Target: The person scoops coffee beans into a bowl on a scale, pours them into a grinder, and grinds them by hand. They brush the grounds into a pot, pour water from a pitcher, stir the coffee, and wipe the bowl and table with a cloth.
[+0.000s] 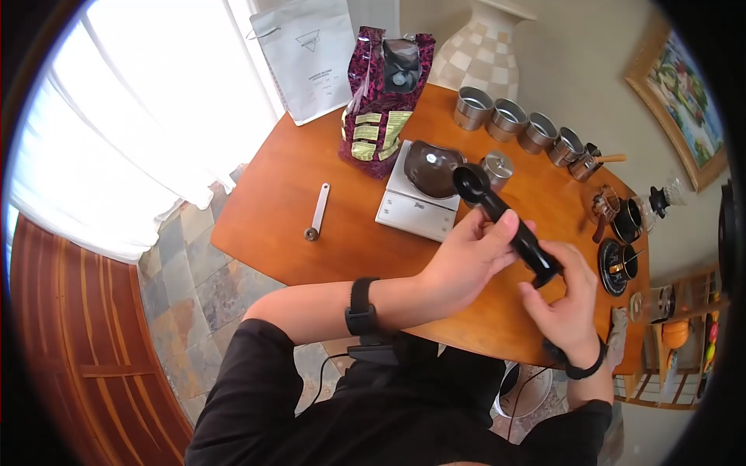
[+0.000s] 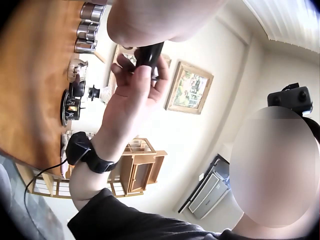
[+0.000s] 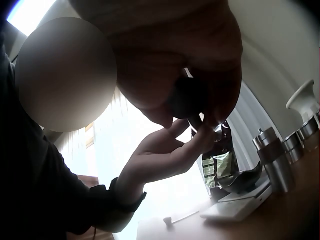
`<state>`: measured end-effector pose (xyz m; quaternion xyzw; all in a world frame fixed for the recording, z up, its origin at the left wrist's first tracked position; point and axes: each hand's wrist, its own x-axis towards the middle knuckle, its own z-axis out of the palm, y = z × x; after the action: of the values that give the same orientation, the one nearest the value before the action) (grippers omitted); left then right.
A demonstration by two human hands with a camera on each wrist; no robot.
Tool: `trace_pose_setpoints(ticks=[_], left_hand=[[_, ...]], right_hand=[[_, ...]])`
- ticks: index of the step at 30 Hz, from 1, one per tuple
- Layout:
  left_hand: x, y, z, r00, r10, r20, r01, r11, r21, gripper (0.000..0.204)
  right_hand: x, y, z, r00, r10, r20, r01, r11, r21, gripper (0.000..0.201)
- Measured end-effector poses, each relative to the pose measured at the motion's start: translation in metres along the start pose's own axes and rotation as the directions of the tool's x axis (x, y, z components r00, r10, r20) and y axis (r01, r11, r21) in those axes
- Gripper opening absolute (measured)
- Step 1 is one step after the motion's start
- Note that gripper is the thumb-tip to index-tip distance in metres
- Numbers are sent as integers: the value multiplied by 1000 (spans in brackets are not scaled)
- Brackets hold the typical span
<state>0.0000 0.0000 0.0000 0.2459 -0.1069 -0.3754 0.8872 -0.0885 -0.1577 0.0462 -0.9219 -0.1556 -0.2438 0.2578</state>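
Observation:
A black scoop (image 1: 528, 247) with a round bowl and a long handle is held in both hands above the front of the table. My left hand (image 1: 466, 260) pinches its handle just below the bowl, thumb on top. Around the handle's far end curl the thumb and fingers of my right hand (image 1: 571, 303); the left wrist view shows that right hand (image 2: 132, 97) gripping the black handle. Beyond the bowl, a dark brown dish (image 1: 434, 169) sits on a white scale (image 1: 412, 221). A steel cylinder (image 1: 497, 166) with a brown band (image 3: 272, 153) stands right beside the scale.
A purple patterned bag (image 1: 382, 109) and a whitish bag (image 1: 303, 62) stand behind the scale. Left lies a white-handled small tool (image 1: 320, 210). Several steel cups (image 1: 509, 120) line the back edge. A black cup (image 1: 624, 262) on its saucer and glassware occupy the right side.

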Motion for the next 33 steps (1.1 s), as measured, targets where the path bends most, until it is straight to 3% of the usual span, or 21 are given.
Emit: trace_pose_setpoints(ticks=[2, 4, 5, 7, 9, 13, 14, 16, 20, 22, 24, 26, 29, 33], left_hand=[[7, 2, -4, 989, -4, 145, 3, 1000, 8, 38], [14, 7, -13, 954, -180, 242, 169, 984, 64, 36], [20, 7, -21, 953, -188, 239, 176, 982, 69, 36], [37, 0, -48, 812, -566, 140, 543, 822, 173, 32], [54, -16, -77, 766, -618, 177, 589, 785, 192, 31], [62, -25, -106, 636, -750, 180, 703, 660, 264, 30], [63, -23, -105, 637, -750, 179, 702, 660, 266, 30], [63, -21, -103, 551, -811, 198, 727, 582, 365, 32], [63, -15, -101, 507, -830, 233, 725, 557, 405, 33], [63, -18, -102, 489, -837, 245, 726, 546, 418, 34], [65, -16, -103, 477, -841, 255, 720, 541, 435, 34], [66, -12, -99, 362, -904, 229, 718, 427, 549, 33], [66, -11, -99, 297, -916, 271, 656, 402, 639, 32], [66, -15, -102, 290, -905, 311, 642, 425, 638, 32]], right_hand=[[7, 6, -10, 999, 44, 19, -46, 992, 119, 51], [21, 16, -20, 1000, 6, 15, -9, 973, 231, 47], [30, 20, -22, 1000, 26, 4, -26, 955, 296, 47], [52, 26, -25, 999, 33, 2, -31, 929, 368, 47], [82, 31, -26, 999, -31, 39, 17, 951, 310, 45], [137, 26, 1, 997, -72, -29, 77, 908, 412, 41], [149, 24, 4, 996, -93, 12, 81, 916, 394, 39], [172, 21, 17, 991, -116, 63, 83, 921, 380, 37], [211, 14, 40, 981, -153, 115, 126, 968, 218, 31], [226, 16, 55, 933, -335, 131, 328, 942, 71, 32], [238, 12, 68, 941, -278, 194, 259, 959, 117, 31], [249, 16, 85, 909, -390, 151, 392, 920, 16, 28], [262, 18, 99, 911, -352, 214, 355, 934, 27, 35], [272, 22, 112, 900, -277, 337, 252, 961, 117, 45]])
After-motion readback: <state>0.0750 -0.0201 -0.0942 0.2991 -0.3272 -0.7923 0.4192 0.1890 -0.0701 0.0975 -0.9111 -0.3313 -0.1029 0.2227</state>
